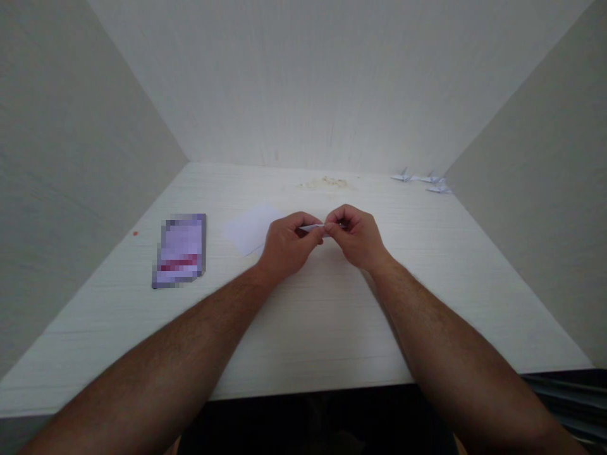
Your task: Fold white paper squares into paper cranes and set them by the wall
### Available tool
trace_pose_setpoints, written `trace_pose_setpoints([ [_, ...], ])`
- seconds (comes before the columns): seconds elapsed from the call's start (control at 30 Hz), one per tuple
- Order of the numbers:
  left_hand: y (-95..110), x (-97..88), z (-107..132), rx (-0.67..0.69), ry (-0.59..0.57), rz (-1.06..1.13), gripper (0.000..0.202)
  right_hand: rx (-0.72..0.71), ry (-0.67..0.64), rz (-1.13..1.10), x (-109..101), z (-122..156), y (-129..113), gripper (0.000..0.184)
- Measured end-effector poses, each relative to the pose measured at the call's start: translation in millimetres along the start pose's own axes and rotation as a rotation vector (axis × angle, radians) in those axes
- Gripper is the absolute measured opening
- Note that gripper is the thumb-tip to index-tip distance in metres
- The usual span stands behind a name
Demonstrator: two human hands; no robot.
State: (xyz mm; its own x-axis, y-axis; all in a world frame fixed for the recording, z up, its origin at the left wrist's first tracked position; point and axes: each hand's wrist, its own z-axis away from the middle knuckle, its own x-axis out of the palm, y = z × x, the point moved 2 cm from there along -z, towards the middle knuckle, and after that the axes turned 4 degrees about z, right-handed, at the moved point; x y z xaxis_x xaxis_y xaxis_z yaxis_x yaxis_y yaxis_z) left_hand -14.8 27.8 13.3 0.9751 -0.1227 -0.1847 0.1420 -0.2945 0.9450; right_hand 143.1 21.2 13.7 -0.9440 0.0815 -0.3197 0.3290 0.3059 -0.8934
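Note:
Between my two hands is a small folded piece of white paper (312, 227), pinched at both ends above the middle of the table. My left hand (290, 243) is closed on its left part, thumb on the near side. The fingers of my right hand (355, 234) pinch the other end, and they hide most of that end. Just left of my left hand, white paper sheets (249, 229) lie flat on the table, partly covered by the hand. Several folded white paper cranes (403, 177) stand in the far right corner.
A pixelated purple-edged flat object (183, 249) lies on the left of the white table (322, 328). Pale walls (313, 82) enclose the back and both sides. A yellowish stain (332, 182) marks the back of the tabletop, and a small red spot (135, 233) sits near the left edge.

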Motion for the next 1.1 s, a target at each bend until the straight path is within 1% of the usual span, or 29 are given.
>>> trace_pose_setpoints([
  [0.27, 2, -0.5, 1, 0.018, 0.033, -0.048, 0.018, -0.004, 0.005, 0.032, 0, 0, -1, 0.010],
  [0.4, 6, -1.1, 0, -0.020, 0.024, -0.017, 0.018, 0.015, 0.012, 0.015, 1, 0, -1, 0.010],
  [0.5, 7, -1.3, -1, -0.076, 0.013, 0.057, 0.017, 0.051, 0.014, -0.074, 1, 0, 0, 0.013],
  [0.6, 6, -1.4, -2, -0.130, 0.000, 0.127, 0.016, 0.133, -0.016, -0.201, 2, -1, 3, 0.018],
  [0.67, 3, -1.4, -4, -0.157, -0.007, 0.168, 0.016, 0.180, -0.033, -0.243, 1, -1, 5, 0.021],
  [0.83, -3, -0.7, -5, -0.211, -0.016, 0.217, 0.017, 0.231, -0.033, -0.231, 0, -2, 7, 0.023],
  [1.1, 4, -1.8, -4, -0.229, -0.022, 0.120, 0.018, 0.219, -0.048, -0.174, -1, -2, 6, 0.023],
])
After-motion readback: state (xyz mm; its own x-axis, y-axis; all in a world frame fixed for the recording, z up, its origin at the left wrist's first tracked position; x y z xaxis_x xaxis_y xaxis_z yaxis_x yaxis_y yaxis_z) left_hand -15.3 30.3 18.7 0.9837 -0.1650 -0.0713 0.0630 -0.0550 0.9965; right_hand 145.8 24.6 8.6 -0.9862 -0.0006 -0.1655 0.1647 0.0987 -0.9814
